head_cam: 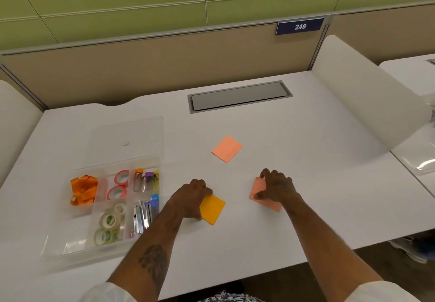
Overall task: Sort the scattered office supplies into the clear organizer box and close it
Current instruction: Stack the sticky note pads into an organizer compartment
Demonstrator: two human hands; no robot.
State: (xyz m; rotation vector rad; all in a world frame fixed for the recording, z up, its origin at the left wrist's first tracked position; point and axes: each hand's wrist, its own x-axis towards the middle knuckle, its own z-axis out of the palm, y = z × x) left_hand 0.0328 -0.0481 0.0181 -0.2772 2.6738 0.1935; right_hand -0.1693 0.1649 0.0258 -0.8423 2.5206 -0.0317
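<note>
The clear organizer box (56,247) lies open at the left of the white desk, its lid (127,134) folded back behind it. Its compartments hold orange clips (83,190), pink tape rolls (118,184), clear tape rolls (109,226), staplers (143,214) and small coloured items. My left hand (191,198) grips the left edge of a yellow sticky-note pad (213,208) on the desk. My right hand (275,187) pinches a salmon sticky-note pad (270,204) between fingers and thumb. A second salmon pad (227,148) lies free farther back.
A grey cable hatch (239,96) is set into the desk at the back. A white divider (362,97) bounds the right side, a tan partition the rear. Another clear container (421,163) sits on the neighbouring desk at right.
</note>
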